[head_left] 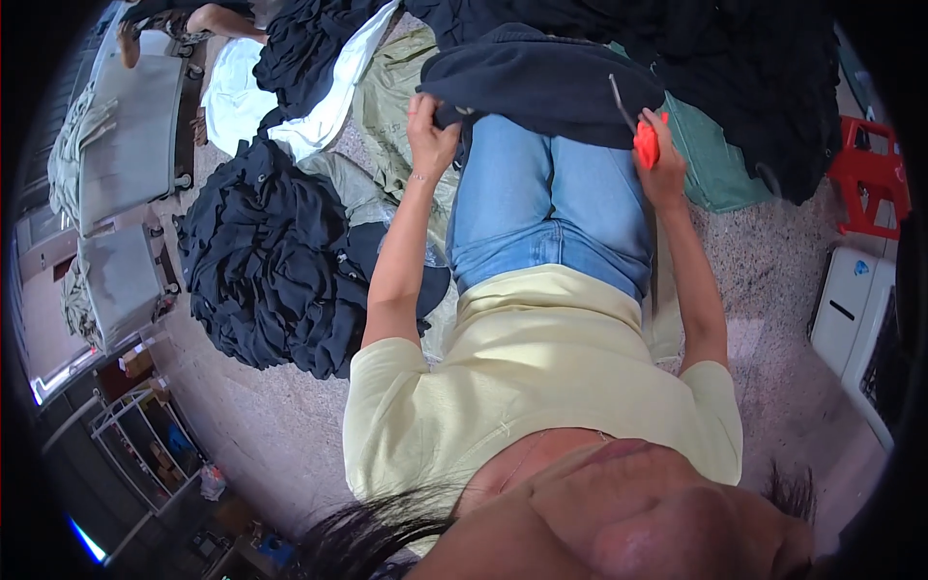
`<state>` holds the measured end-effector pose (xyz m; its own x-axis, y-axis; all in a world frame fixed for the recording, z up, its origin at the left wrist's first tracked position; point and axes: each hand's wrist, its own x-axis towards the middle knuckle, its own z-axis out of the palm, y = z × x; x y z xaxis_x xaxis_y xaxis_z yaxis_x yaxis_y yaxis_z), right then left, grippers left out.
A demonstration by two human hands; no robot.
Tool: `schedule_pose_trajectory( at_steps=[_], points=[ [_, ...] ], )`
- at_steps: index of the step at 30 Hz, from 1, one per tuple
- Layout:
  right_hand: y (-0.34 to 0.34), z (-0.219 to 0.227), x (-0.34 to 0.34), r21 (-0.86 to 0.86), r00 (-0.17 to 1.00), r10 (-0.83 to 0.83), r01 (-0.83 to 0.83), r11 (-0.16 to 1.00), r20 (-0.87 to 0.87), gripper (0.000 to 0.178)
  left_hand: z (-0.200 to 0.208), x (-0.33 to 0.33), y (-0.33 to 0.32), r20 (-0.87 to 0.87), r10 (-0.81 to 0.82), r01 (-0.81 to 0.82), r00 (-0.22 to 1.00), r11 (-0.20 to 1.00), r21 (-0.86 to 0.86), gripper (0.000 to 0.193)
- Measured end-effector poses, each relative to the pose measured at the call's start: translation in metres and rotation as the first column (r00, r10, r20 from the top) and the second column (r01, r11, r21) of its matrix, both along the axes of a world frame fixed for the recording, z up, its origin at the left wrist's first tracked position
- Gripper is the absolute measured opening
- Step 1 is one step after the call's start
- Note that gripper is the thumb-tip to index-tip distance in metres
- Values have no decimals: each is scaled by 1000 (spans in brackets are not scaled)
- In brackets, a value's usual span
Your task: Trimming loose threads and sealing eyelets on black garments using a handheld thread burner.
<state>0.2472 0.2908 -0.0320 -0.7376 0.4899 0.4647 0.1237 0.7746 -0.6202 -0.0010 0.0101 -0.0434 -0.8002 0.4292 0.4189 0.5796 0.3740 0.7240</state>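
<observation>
A dark navy garment (541,82) lies across my knees, over my blue jeans. At its left edge my left hand (432,135) is closed, the fingers pinching the cloth. My right hand (663,164), at the garment's right side, is wrapped round a pair of red-handled scissors (646,143). Their thin metal blades point up and away, over the dark cloth. The far part of the garment merges with other dark fabric behind it, so its full outline cannot be made out.
A big heap of dark garments (271,261) sits on the floor to my left. More dark cloth (744,87) is piled at the far right over a green sheet (710,159). A red plastic stool (865,179) and white box (851,309) stand right; grey wheeled carts (130,135) left. Another person's arm (227,21) shows far left.
</observation>
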Motion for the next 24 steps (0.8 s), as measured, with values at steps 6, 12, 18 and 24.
schedule_pose_trajectory(
  at_steps=[6, 12, 18, 24],
  points=[
    [56, 81, 39, -375, 951, 249, -166, 912, 184, 40, 148, -1, -71, 442, -295, 358, 847, 931, -66, 20],
    [84, 181, 83, -519, 859, 337, -99, 849, 386, 24, 168, -3, -50, 365, -437, 566, 822, 694, -445, 55],
    [82, 89, 74, -203, 750, -134, 340, 918, 648, 49, 11, 1, -34, -3, -379, 370, 925, 904, -214, 51],
    [8, 155, 59, -59, 829, 149, -139, 989, 539, 50, 18, 36, -45, 204, -87, 88, 975, 996, 5, 29]
  ],
)
